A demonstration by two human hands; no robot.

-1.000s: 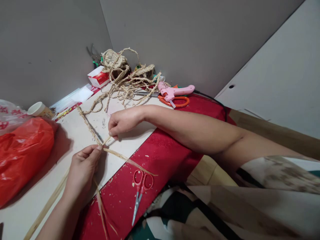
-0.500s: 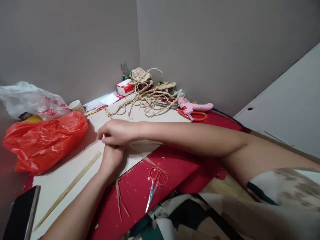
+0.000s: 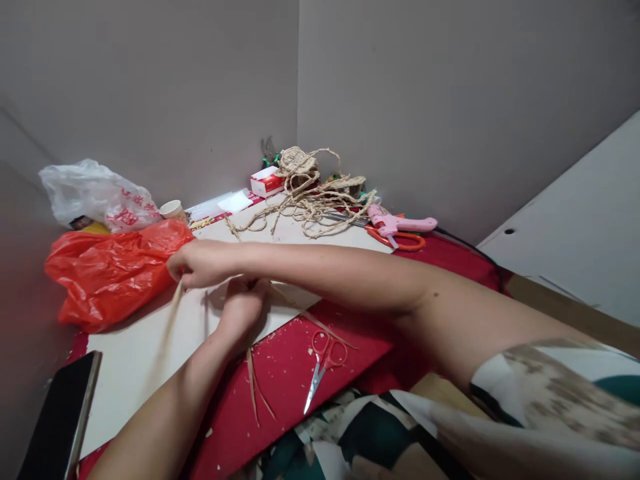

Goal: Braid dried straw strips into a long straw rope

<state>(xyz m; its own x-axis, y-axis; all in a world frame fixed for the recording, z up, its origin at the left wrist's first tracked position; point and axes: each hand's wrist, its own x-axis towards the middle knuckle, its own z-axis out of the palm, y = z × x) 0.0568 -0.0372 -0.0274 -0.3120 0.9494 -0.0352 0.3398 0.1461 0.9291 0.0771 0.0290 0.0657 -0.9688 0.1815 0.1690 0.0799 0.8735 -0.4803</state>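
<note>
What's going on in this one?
A person is working with pale plant-like strips at a table. The right hand reaches across the left and grips one pale strip, blurred at its lower end. The left hand is partly hidden behind the right forearm, so its grip can't be made out; thin strips trail out below it. Red-handled scissors lie nearby, and braided cord is heaped at the back.

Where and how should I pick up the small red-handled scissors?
Probably by the red finger loops, from above and your right: the scissors lie flat with the loops facing away from you, blades pointing toward your patterned clothing, and your left forearm is on the other side.
</note>
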